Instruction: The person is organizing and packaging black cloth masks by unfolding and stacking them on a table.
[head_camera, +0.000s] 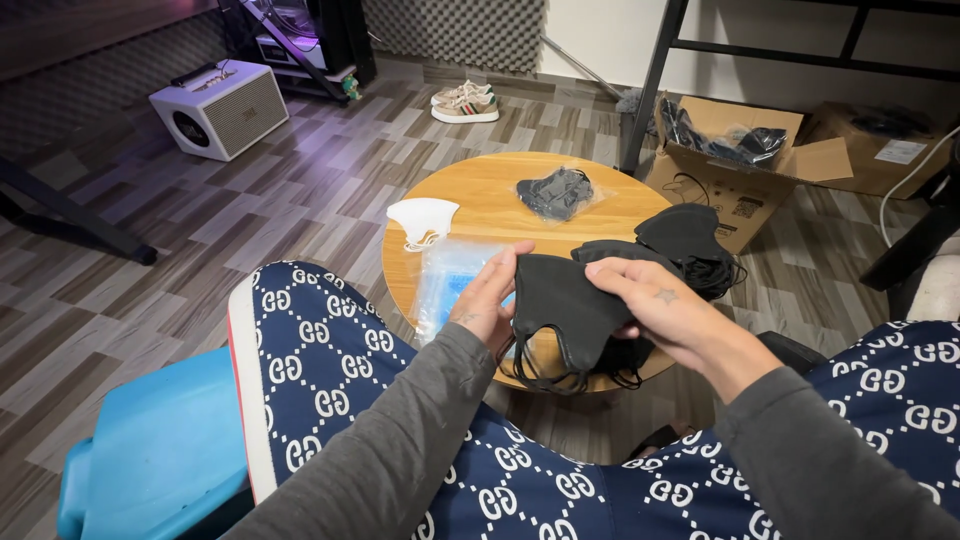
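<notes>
We see a black mask (565, 300) between the hands, more black masks (690, 240) stacked right, a white mask (423, 218) far left. Worktop (480, 185) light wood. Clear bags (447, 285) show blue inside. Shorts (330, 370) navy with a repeating white letter pattern, sleeves (400, 450) grey. Floor (120, 300) grey-brown wood-look planks, stool (150, 450) near left bright blue, cardboard box (730, 180) brown.

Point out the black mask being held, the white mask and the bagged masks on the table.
black mask (565, 300), head view, middle of its panel
white mask (422, 217), head view, centre
bagged masks (556, 192), head view, bag's middle
</notes>
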